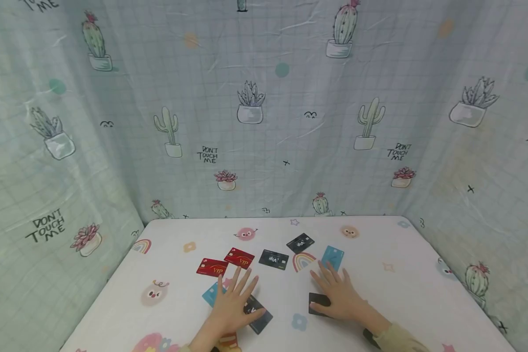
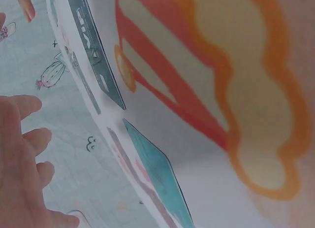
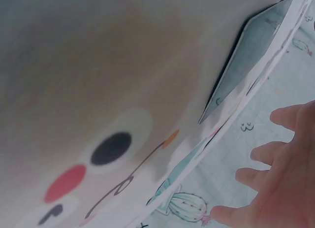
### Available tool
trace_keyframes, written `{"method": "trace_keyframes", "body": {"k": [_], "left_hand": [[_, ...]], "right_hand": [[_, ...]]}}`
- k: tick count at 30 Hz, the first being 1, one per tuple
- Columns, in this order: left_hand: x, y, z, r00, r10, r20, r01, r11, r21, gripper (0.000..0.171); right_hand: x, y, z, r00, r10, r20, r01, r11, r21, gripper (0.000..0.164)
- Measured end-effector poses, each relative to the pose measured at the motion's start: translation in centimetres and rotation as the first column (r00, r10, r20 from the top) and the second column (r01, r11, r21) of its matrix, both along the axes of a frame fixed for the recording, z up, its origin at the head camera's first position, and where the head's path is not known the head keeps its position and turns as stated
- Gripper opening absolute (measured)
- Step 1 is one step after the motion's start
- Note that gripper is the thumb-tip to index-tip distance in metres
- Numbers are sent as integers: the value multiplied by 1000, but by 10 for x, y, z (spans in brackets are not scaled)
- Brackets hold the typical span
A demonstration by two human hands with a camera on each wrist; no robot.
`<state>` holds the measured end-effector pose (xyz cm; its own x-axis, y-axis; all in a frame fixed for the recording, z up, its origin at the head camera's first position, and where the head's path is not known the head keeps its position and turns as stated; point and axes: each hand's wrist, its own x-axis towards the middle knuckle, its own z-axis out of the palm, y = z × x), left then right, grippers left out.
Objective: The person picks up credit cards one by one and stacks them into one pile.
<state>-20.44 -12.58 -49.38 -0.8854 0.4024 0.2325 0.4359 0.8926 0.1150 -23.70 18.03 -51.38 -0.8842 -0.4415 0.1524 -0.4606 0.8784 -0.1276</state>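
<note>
My left hand (image 1: 233, 307) has its fingers spread over a blue card (image 1: 211, 295) and a black VIP card (image 1: 261, 322), partly covering both. In the left wrist view, the fingers (image 2: 37, 142) are straight and apart, with the black card and blue card lying flat beyond. My right hand (image 1: 345, 299), also spread, overlaps a dark card (image 1: 317, 299); a blue card (image 1: 333, 255) lies just past its fingertips. Nothing is gripped by either hand. In the right wrist view, the dark card (image 3: 246, 60) lies flat on the table, apart from the fingers (image 3: 263, 154).
Two red VIP cards (image 1: 212, 267) lie beyond the left hand. Farther in, two black VIP cards (image 1: 274, 259) sit near the table's middle. The white table (image 1: 378, 254) bears printed cartoon pictures. Cactus-patterned cloth (image 1: 286, 137) hangs behind it and along both sides.
</note>
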Motion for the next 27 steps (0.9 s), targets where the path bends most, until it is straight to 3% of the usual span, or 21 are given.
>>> {"method": "trace_keyframes", "body": {"k": [3, 14, 27], "left_hand": [[0, 0, -1, 1000, -3, -7, 3, 1000, 5, 74], [1, 2, 2, 995, 18, 98, -12, 998, -56, 77], [8, 0, 5, 991, 1, 130, 6, 998, -57, 75]], "right_hand": [[0, 2, 1, 1000, -6, -9, 6, 1000, -3, 79], [2, 6, 6, 998, 15, -63, -15, 1000, -3, 79], [2, 3, 4, 994, 67, -83, -69, 997, -19, 73]]}}
